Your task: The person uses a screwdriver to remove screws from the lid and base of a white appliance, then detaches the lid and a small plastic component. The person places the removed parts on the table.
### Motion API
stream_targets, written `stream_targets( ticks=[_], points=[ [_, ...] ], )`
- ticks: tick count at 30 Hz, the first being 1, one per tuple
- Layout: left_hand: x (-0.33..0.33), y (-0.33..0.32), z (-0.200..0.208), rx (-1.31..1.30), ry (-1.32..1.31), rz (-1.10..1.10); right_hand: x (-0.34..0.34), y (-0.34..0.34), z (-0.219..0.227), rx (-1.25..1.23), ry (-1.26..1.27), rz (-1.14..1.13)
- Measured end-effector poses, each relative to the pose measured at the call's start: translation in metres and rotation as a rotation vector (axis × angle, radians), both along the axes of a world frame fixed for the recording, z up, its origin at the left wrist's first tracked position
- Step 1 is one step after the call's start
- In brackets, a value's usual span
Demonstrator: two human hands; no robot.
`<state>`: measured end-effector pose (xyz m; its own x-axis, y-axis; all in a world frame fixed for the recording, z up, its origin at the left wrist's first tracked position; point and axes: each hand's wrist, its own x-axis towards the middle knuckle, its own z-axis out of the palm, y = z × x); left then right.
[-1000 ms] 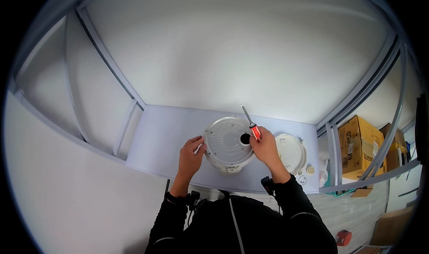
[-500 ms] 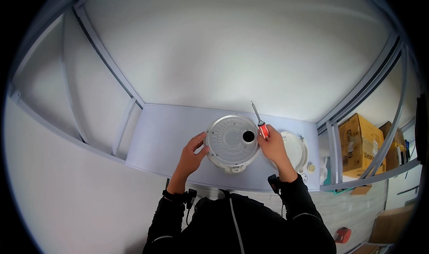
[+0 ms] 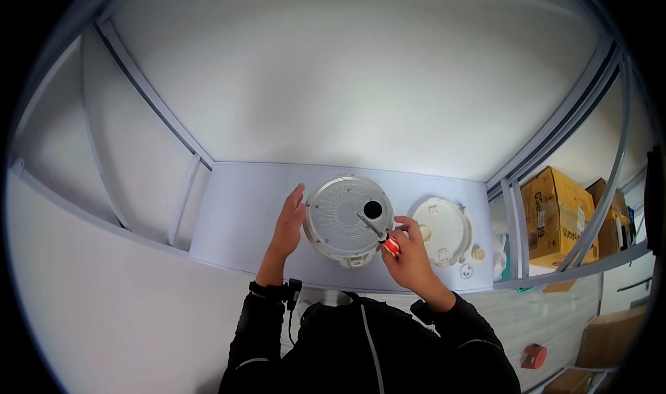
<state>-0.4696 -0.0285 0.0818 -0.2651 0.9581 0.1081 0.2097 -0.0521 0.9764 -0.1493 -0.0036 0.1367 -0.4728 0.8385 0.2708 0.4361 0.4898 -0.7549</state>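
Note:
A round appliance lid (image 3: 340, 224), with a grey metal plate, a dark round hole and several screws near its rim, lies in the middle of the table. My right hand (image 3: 409, 259) is closed round the red and white handle of a screwdriver (image 3: 390, 243). The shaft slants up and left over the metal plate, its tip close to the dark hole; whether it touches cannot be made out. My left hand (image 3: 287, 224) is open, fingers stretched, just left of the lid and seemingly apart from it.
Right of the lid lies a white round plastic cover (image 3: 444, 229), with a small cream-coloured part (image 3: 479, 254) and a white disc (image 3: 467, 271) nearby. The pale table (image 3: 236, 220) stands against a wall between metal frame posts. Cardboard boxes (image 3: 555, 217) and a red object (image 3: 533, 356) are at the right.
My left hand has come off the lid's side and straightened its fingers. My right hand has moved down and turned the screwdriver from pointing away to slanting left over the lid.

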Motion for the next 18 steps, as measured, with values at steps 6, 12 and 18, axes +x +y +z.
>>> stream_targets(
  ticks=[6, 12, 18],
  points=[
    [0.002, 0.012, -0.010, -0.028, -0.164, -0.123, 0.007, 0.000, -0.003, -0.144, -0.009, 0.056],
    [0.014, -0.009, 0.002, -0.107, -0.253, -0.016, 0.014, 0.019, -0.023, -0.267, 0.178, 0.000],
    [0.021, -0.040, 0.002, -0.233, -0.369, 0.013, 0.011, 0.060, -0.041, -0.392, 0.359, -0.030]
  ],
)
